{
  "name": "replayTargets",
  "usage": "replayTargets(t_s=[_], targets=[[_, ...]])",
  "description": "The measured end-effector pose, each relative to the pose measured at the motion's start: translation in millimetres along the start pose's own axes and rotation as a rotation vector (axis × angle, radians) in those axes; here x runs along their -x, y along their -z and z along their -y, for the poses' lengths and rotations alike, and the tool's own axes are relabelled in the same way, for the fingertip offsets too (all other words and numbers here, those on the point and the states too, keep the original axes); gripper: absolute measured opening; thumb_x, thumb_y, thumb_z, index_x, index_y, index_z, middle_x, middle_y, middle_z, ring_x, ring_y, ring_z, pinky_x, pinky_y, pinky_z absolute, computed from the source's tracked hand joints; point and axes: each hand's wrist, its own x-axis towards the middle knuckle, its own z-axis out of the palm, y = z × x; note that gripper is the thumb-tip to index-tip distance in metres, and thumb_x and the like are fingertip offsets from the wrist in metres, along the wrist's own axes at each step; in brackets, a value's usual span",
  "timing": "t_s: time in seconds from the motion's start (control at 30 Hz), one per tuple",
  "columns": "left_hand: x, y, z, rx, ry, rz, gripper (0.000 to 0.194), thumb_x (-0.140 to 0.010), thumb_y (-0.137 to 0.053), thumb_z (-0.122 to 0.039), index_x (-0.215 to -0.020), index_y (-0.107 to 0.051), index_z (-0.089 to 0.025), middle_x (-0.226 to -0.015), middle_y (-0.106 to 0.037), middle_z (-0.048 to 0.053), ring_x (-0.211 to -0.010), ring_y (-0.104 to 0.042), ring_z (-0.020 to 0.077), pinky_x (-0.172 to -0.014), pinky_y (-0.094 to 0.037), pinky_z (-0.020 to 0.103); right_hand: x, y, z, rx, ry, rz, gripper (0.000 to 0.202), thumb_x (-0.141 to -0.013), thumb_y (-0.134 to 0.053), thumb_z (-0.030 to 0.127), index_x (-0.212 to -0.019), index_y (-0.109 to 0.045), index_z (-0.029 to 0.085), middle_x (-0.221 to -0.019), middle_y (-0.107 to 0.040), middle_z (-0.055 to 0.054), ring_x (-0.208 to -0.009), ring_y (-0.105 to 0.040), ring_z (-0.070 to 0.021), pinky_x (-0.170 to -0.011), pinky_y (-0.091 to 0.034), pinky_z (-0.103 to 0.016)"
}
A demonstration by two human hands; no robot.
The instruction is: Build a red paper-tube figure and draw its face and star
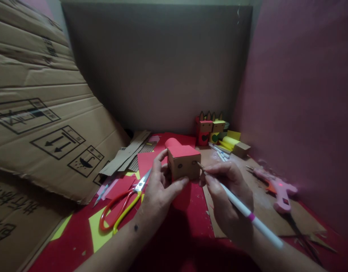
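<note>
Near the middle, my left hand (159,189) is closed round a small cardboard box head (187,169) with a red top and two dark oval marks on its front. Red paper shows behind and below the box. My right hand (229,190) grips a white marker (247,213) with a purple band. The marker's tip is at the right oval mark, touching or very close to it. The palm side of each hand is partly hidden.
Red-handled scissors (127,204) lie left of my left hand, among paper scraps. A pink glue gun (278,187) rests on a cardboard sheet (264,223) at right. Finished red (204,132) and yellow (216,132) box figures stand behind. A large carton (49,94) rises at left.
</note>
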Motion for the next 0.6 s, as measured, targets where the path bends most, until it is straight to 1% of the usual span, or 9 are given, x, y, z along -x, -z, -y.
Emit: replayTargets(t_s=[0.07, 0.17, 0.3, 0.4, 0.6], targets=[[0.7, -1.1, -1.8, 0.001, 0.001, -0.01, 0.08, -0.078, -0.079, -0.03, -0.143, -0.033, -0.03, -0.118, -0.066, 0.01, -0.117, -0.063, 0.0331, -0.098, -0.05, 0.047, -0.2, 0.3, 0.3, -0.001, 0.017, 0.005, 0.013, -0.092, -0.054, 0.012, -0.094, -0.059, 0.024, -0.079, -0.06, 0.002, -0.068, -0.058, -0.0113, -0.058, -0.049, -0.024], [2.4, -3.1, -4.3, 0.0, 0.004, -0.026, 0.08, -0.078, -0.079, -0.03, -0.143, -0.033, -0.03, -0.119, -0.066, 0.009, -0.119, -0.062, 0.0318, -0.102, -0.047, 0.047, 0.1, 1.1, 0.6, 0.019, 0.017, 0.007, 0.013, -0.091, -0.054, 0.012, -0.094, -0.058, 0.024, -0.079, -0.061, 0.002, -0.066, -0.058, -0.0108, -0.057, -0.049, -0.024], [2.6, -3.6, -4.2, 0.005, -0.009, -0.03, 0.079, -0.078, -0.079, -0.031, -0.143, -0.034, -0.03, -0.117, -0.066, 0.007, -0.119, -0.062, 0.0301, -0.106, -0.044, 0.048, 0.9, 1.3, 0.6, 0.033, -0.002, 0.014, 0.012, -0.091, -0.054, 0.013, -0.094, -0.058, 0.024, -0.076, -0.061, 0.003, -0.062, -0.057, -0.0103, -0.051, -0.045, -0.022], [1.0, -1.6, -2.2, 0.005, -0.021, -0.019, 0.08, -0.078, -0.08, -0.031, -0.143, -0.034, -0.031, -0.117, -0.066, 0.007, -0.118, -0.063, 0.0305, -0.105, -0.045, 0.048, 1.3, 1.5, 0.8, 0.024, -0.007, 0.018, 0.012, -0.091, -0.054, 0.013, -0.093, -0.058, 0.024, -0.076, -0.061, 0.003, -0.06, -0.057, -0.0101, -0.048, -0.042, -0.022], [0.1, 1.5, 0.1, -0.013, -0.026, -0.008, 0.081, -0.078, -0.081, -0.032, -0.143, -0.034, -0.031, -0.118, -0.068, 0.008, -0.116, -0.064, 0.0316, -0.101, -0.048, 0.047, 0.7, 2.9, 1.5, 0.021, -0.011, 0.023, 0.012, -0.091, -0.055, 0.014, -0.093, -0.059, 0.024, -0.077, -0.062, 0.003, -0.061, -0.057, -0.0098, -0.049, -0.043, -0.022]])
